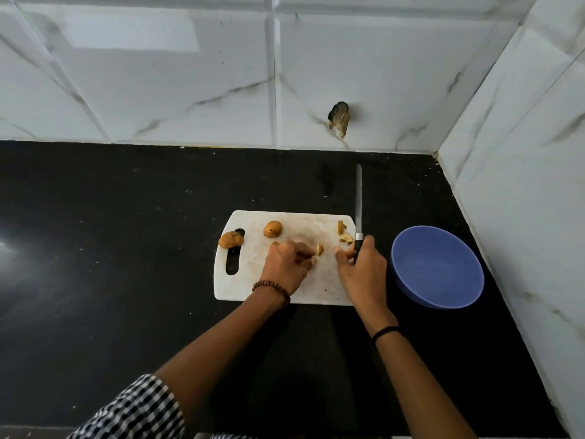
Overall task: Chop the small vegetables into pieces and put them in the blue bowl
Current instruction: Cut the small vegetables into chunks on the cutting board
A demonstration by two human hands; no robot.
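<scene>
Left hand curls its fingers against one cut piece mid-board; whether it pinches is unclear. Right hand grips the knife. Two brown-skinned vegetables stay whole: one vegetable on the white cutting board, the second vegetable overhanging its left edge. Yellow chopped bits lie beside the blade. One blue bowl sits right; black counter spreads left.

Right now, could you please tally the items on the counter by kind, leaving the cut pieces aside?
whole small vegetables: 2
knife: 1
blue bowl: 1
cutting board: 1
Total: 5
</scene>
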